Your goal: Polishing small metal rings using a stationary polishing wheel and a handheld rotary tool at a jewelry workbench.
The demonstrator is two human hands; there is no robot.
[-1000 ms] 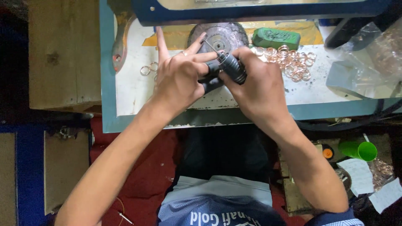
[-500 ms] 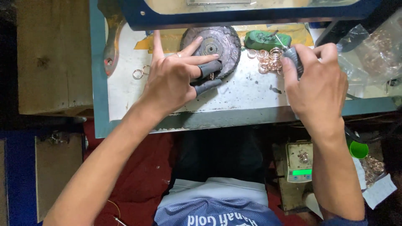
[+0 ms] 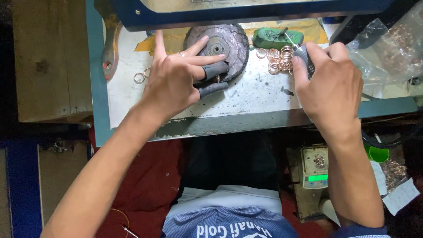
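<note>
Rings [image 3: 279, 59], copper-coloured, lay in a small heap on the metal bench plate [image 3: 246, 94], just right of the dark round disc [image 3: 217, 44] and below the green lump [image 3: 275, 37]. Right hand [image 3: 330, 86] was closed around a dark-handled pointed tool [image 3: 302, 55], thin tip angled up-left over the heap; whether the tip touched a ring could not be told. Left hand [image 3: 174, 81] sat on the plate at the disc's lower left edge, index and middle fingers spread out over the disc, thumb and another finger in black sleeves [image 3: 213, 79] (looked like rubber covers) pinched narrow around something small and glinting, too small to identify. Two loose rings [image 3: 142, 76] lay apart near the plate's left side, just beside the left hand's wrist side. Clear plastic bag [image 3: 387, 48] with more copper-coloured pieces rested at the far right of the bench. Below the bench edge, a small scale [image 3: 315, 166] with a lit green display held a few pieces, and a green cup [image 3: 378, 154] sat next to it, partly hidden by the right forearm.
</note>
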